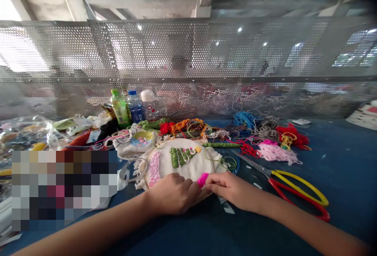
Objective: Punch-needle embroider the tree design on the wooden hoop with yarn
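An embroidery hoop [206, 163] with white fabric lies at the centre, its near edge toward me. My left hand [173, 194] is closed over that near edge, knuckles up, its fingertips mostly hidden. Between the two hands sits a tuft of bright pink yarn stitching [202, 180]. Pinched together right beside this tuft are the fingers of my right hand [225, 186]; whatever they hold is too small or hidden to make out. The fabric also bears a green stitched tree [180, 157] and a light pink stitched patch [154, 166].
Scissors [269, 174] with yellow and red handles lie by my right forearm. Behind the hoop run yarn bundles, among them pink yarn [277, 152] and blue yarn [245, 120]. A second embroidered piece [134, 144], bottles [119, 108] and a perforated metal screen [188, 52] stand farther back.
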Available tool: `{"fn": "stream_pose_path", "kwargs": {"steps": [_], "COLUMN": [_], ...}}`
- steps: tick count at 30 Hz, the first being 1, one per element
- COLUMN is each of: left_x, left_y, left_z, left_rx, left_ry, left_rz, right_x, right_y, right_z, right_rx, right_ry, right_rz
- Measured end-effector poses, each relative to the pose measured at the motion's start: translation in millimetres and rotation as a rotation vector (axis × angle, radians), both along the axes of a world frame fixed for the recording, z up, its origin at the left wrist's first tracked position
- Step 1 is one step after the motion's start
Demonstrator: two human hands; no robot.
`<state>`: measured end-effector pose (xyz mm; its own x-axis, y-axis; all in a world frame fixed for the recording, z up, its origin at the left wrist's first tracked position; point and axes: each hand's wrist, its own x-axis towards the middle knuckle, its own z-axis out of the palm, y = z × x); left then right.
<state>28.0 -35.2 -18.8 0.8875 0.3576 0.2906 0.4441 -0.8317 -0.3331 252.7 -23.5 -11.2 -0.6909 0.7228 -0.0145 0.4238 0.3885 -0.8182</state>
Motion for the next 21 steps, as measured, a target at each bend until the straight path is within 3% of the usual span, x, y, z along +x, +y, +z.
{"fn": "stream_pose_path", "kwargs": {"steps": [5, 14, 21], "left_x": [-1, -1, -1], "left_y": [2, 2, 1], "left_z": [-3.5, -6.0, -3.2], "left_rx": [-0.040, -0.053, -0.070], "left_ry": [-0.005, -0.039, -0.033], "left_rz": [0.015, 0.045, 0.050], "right_x": [2, 14, 15], "right_y": [1, -2, 1], "right_z": [1.5, 16.7, 9.1], "right_rx": [0.021, 0.421, 0.453], "right_ry": [-0.016, -0.197, -0.224], "right_rz": [-0.019, -0.039, 0.024]}}
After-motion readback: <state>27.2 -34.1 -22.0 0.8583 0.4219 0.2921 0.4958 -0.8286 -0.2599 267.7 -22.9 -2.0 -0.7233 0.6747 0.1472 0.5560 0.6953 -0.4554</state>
